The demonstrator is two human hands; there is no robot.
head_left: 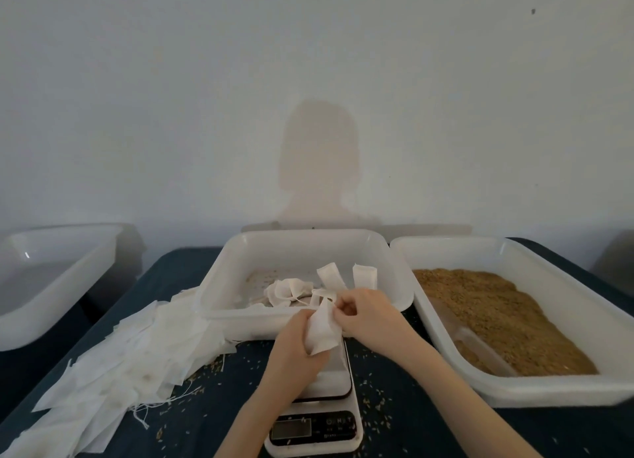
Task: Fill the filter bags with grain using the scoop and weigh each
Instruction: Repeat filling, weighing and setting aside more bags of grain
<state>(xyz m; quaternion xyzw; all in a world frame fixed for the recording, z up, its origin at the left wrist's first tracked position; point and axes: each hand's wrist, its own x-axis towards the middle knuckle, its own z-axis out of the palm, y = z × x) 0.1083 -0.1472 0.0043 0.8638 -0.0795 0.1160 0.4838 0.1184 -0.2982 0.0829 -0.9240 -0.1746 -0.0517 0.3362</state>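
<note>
A white filter bag hangs above the small white kitchen scale. My left hand grips its lower part, and my right hand pinches its top. Several filled, tied bags lie in the middle white tray, two of them standing upright. Brown grain fills the right tray. A clear scoop lies half buried in the grain. A heap of flat empty bags with loose strings lies on the left of the dark cloth.
An empty white tray stands at the far left, partly off the table. Spilled grains dot the dark blue tablecloth around the scale. A pale wall rises right behind the trays.
</note>
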